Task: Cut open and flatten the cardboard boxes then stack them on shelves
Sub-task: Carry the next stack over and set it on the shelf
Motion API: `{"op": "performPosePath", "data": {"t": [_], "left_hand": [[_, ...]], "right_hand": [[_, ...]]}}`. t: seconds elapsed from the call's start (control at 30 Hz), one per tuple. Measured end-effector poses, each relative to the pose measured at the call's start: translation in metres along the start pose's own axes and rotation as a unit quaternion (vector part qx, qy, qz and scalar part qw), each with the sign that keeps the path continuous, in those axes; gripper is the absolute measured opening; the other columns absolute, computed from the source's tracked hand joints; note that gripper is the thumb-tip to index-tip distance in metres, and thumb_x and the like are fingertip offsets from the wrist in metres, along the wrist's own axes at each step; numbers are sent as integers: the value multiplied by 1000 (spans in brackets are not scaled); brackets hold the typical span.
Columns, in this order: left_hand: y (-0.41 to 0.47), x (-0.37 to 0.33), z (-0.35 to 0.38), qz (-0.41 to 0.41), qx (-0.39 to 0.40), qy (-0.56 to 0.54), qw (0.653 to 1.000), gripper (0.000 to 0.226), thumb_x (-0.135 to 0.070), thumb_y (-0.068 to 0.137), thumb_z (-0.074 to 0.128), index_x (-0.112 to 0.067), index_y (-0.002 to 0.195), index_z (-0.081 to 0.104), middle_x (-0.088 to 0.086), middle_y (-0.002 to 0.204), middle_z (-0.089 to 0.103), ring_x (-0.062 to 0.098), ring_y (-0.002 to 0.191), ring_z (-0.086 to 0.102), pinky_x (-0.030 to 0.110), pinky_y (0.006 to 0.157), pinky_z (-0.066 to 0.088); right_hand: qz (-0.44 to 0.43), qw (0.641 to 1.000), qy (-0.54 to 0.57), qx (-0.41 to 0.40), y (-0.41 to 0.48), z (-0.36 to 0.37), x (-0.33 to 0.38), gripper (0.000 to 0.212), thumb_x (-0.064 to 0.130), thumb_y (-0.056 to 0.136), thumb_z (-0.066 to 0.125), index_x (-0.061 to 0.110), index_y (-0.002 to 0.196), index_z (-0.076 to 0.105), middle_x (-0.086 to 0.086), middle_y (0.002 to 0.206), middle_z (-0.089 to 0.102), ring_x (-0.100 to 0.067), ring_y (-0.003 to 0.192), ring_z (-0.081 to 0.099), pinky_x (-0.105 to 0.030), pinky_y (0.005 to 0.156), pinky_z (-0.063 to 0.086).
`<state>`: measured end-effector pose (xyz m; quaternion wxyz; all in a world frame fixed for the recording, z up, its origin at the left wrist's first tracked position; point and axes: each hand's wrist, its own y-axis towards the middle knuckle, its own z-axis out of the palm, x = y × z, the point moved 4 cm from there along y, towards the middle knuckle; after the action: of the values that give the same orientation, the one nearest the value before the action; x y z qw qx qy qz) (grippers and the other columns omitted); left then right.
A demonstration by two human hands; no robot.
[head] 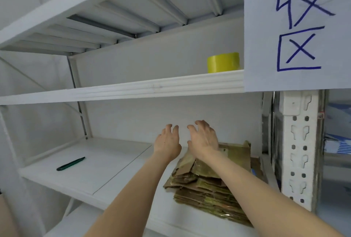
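Note:
A stack of flattened brown cardboard boxes (207,189) with yellowish tape lies on the right end of the white middle shelf (106,176). Both my arms reach forward over this shelf. My left hand (168,141) hovers above the shelf just left of the stack, fingers loosely spread, holding nothing. My right hand (204,138) is above the stack's back part, fingers relaxed and slightly bent, also holding nothing. A dark green utility knife (70,163) lies on the shelf at the left.
A yellow tape roll (223,62) stands on the upper shelf (144,87). A paper sign (298,28) with blue handwriting hangs at top right over the slotted white upright post (299,151). Another shelf is overhead.

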<state>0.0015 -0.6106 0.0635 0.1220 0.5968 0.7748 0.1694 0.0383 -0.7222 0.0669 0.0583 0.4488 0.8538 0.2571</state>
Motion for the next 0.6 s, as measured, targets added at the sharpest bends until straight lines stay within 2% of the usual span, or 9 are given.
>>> {"op": "performPosePath", "data": {"t": [0.2,0.33,0.47,0.6], "left_hand": [[33,10,43,24,37,-21,999,65,-21,96,51,-11,151,19,14,155,16,31,135,35,37,99,41],[49,10,67,42,63,-48,996,63,-23,97,50,-11,151,20,14,155,17,30,135,36,38,99,40],[66,9,95,73,90,-78,990,63,-35,97,49,-12,150,22,13,154,20,30,133,38,41,99,41],[76,12,118,93,118,-115,982,65,-47,97,46,-12,148,27,12,150,25,31,132,40,42,98,42]], "right_hand": [[42,999,-18,29,25,44,-9,54,23,94,51,19,146,37,-9,152,29,-27,142,22,-39,113,29],[78,995,-37,46,28,64,-19,49,26,98,47,19,146,37,-10,151,30,-28,142,25,-39,112,30],[141,986,-64,54,29,74,-32,54,26,94,51,19,145,36,-11,151,30,-29,140,27,-40,112,30],[229,969,-79,51,22,83,-39,53,38,97,48,21,145,37,-10,152,30,-29,142,24,-42,111,29]]}}
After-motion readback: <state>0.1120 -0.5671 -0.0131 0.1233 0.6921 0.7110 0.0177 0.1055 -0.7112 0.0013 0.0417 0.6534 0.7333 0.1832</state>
